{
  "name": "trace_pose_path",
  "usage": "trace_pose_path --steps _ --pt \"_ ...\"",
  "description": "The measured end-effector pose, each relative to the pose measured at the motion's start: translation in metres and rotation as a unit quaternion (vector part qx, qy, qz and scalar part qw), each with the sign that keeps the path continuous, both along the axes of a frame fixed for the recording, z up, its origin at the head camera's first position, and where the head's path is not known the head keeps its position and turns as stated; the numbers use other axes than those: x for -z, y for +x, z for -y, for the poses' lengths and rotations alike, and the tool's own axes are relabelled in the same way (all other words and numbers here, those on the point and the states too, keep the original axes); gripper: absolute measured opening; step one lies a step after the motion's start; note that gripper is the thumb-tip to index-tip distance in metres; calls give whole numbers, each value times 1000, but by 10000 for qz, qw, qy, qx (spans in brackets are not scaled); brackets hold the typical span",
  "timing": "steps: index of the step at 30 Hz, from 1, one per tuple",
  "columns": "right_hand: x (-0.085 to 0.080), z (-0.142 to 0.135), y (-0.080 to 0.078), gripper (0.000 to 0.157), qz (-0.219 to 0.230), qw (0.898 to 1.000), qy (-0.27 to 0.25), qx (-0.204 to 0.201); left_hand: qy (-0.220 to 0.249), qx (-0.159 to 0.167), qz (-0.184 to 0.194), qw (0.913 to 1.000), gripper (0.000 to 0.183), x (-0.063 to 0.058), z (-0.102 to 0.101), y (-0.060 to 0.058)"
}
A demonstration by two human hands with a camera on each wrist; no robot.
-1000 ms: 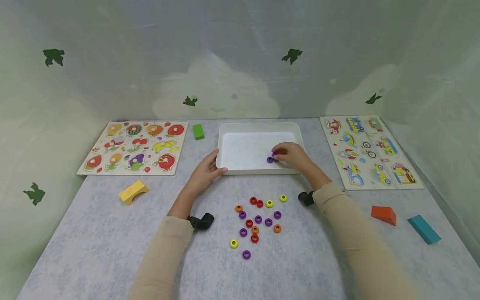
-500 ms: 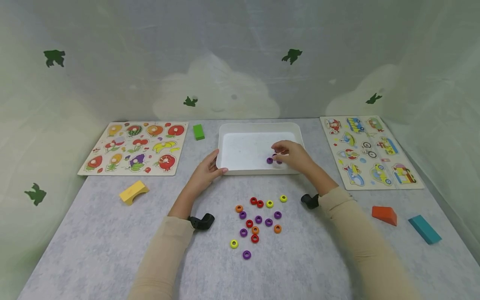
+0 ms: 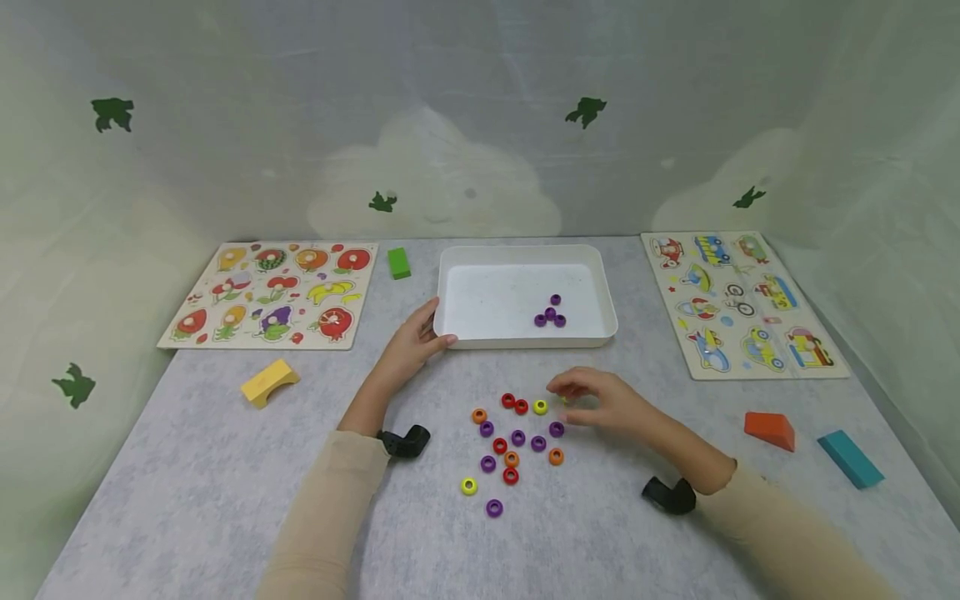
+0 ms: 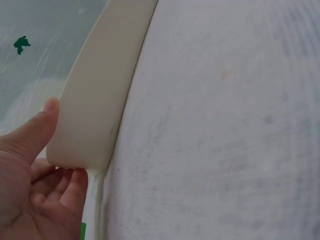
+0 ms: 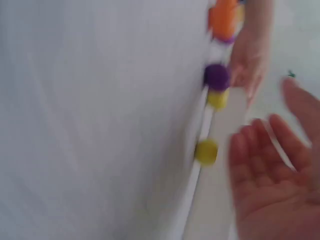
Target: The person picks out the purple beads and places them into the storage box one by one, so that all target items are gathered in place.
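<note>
Left hand (image 3: 407, 345) around a corner of the white tray (image 3: 487, 304), right hand (image 3: 609, 402) wide by a yellow bead (image 5: 206, 152)

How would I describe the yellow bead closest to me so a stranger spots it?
Start at the white tray; loose beads lie scattered on your side of it. Go to the scatter's near left edge, beside a purple bead. The yellow bead there is the leftmost loose bead; the other yellow beads lie over by the right hand.
</note>
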State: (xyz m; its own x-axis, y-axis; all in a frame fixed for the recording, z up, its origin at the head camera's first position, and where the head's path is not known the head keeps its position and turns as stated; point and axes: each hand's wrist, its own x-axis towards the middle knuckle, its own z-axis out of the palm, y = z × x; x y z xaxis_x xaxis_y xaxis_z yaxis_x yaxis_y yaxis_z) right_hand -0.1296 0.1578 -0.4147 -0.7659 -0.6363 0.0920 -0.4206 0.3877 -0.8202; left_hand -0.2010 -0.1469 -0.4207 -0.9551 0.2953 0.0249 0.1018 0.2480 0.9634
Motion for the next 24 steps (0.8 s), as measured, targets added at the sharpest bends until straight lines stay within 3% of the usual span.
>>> trace_pose_path --steps 3,7,12,14,18,24 --pt "2 1 14 33 265 9995 53 -147 -76 -20 -70 9999 77 8 2 -4" --pt "-7 7 27 26 324 9988 294 -195 -96 -73 -114 9999 76 14 3 -7" --pt "2 7 23 19 146 9983 541 -159 -152 -71 -88 9998 76 14 3 -7" --pt "7 5 18 18 106 9987 490 -120 -164 -71 -107 9998 75 14 3 -7" --pt "-3 7 -2 20 -159 9997 180 97 -194 -69 -122 9997 73 13 3 -7" --pt "-18 11 -50 23 -453 9948 -306 864 -155 -25 -126 9998 75 13 3 -7"
